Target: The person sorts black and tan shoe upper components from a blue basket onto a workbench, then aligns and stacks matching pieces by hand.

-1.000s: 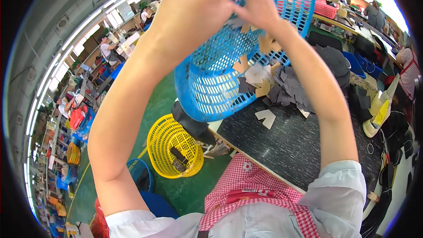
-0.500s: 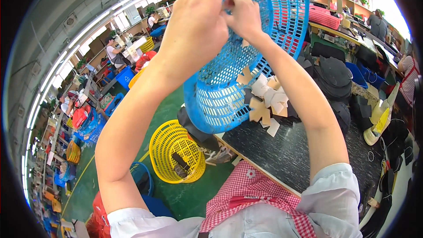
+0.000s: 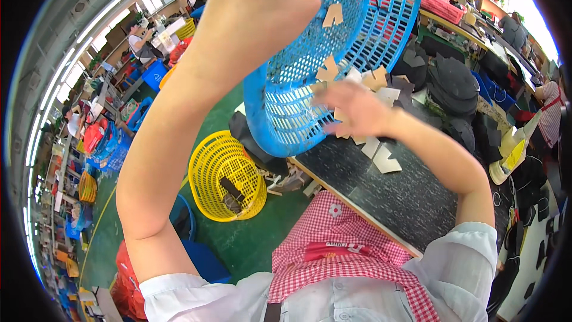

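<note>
One label in view: small red rectangular patch on the checked apron chest; no packages, signs or screens discernible

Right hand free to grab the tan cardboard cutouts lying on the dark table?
Probably yes. The right hand, open and holding nothing, hovers right beside the blue plastic mesh basket, just above the tan cardboard cutouts on the dark table. Nothing lies between them. The left hand holds the basket tilted up.

The blue basket ran off the top edge, its rim out of sight. The left hand was cropped there too, and the right hand was motion-blurred, its fingers indistinct
</note>
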Motion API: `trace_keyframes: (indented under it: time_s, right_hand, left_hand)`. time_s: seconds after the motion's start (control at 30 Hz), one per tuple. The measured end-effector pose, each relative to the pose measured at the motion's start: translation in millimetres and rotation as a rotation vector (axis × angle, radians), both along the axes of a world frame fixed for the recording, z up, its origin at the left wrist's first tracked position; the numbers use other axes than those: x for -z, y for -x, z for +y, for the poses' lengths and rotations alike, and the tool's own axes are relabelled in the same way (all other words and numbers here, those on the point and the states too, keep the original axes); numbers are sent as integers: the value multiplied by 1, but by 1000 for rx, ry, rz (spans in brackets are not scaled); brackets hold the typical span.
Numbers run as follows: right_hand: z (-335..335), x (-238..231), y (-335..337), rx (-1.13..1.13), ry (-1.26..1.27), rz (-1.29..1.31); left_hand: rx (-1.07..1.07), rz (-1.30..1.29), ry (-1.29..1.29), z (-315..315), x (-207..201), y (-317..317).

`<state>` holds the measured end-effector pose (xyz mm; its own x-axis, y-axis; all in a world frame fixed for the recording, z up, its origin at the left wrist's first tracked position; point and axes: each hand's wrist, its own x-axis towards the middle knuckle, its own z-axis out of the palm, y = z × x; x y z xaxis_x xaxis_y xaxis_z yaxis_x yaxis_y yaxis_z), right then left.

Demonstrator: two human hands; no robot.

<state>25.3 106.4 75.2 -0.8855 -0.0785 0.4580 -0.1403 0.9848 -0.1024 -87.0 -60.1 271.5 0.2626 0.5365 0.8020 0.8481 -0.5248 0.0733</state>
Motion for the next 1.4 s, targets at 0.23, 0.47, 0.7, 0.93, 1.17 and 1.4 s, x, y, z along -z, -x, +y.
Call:
trace_keyframes:
  time_s: [0.23,0.47,0.7,0.93,1.17,1.4]
  right_hand:
    - [36,121,-92,322,-365,-156]
    - [51,118,-91,307,-222,42]
    - [82,19,-34,412,230,858]
    - [171,-102,43,51,1271,1000]
    - [91,-34,11,528,165,644]
    - [66,89,-110,665,-1,170]
  left_hand:
    - [-316,27,-383,-44,48,17]
    - [-276,160,-472,-23,57,17]
    - [-174,180,-523,-17,72,9]
    - [25,329,-605,-2,67,18]
    - [-561,103,-804,-49,91,82]
    - [-505,-426,-916,-150,130,173]
